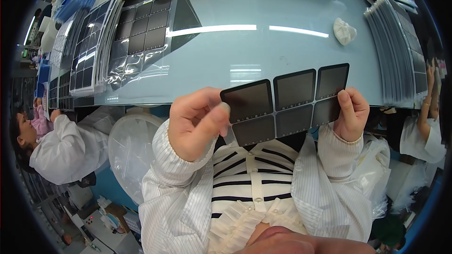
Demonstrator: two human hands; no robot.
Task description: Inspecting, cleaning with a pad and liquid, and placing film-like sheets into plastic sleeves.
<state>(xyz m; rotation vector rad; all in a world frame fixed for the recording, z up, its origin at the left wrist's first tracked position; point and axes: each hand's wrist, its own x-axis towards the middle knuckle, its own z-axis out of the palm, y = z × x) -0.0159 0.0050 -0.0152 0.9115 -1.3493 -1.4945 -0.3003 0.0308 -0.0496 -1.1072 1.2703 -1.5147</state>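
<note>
Between my two hands, above the front edge of the table, is a sheet of dark rectangular panels (294,87) in two rows, joined by thin clear strips. My left hand (195,120) grips its left end, with the thumb in front and the fingers curled behind. At the right end, my right hand (352,113) pinches the edge between thumb and fingers. The sheet is tilted, its right end higher than its left. Most of the fingers behind it are hidden.
Stacks of similar sheets (89,49) stand at the left, beside a clear film with dark panels (143,26). Another stack (398,51) rises at the right, near a crumpled white wad (344,31) on the pale table (212,61). A co-worker in white (70,146) sits at left.
</note>
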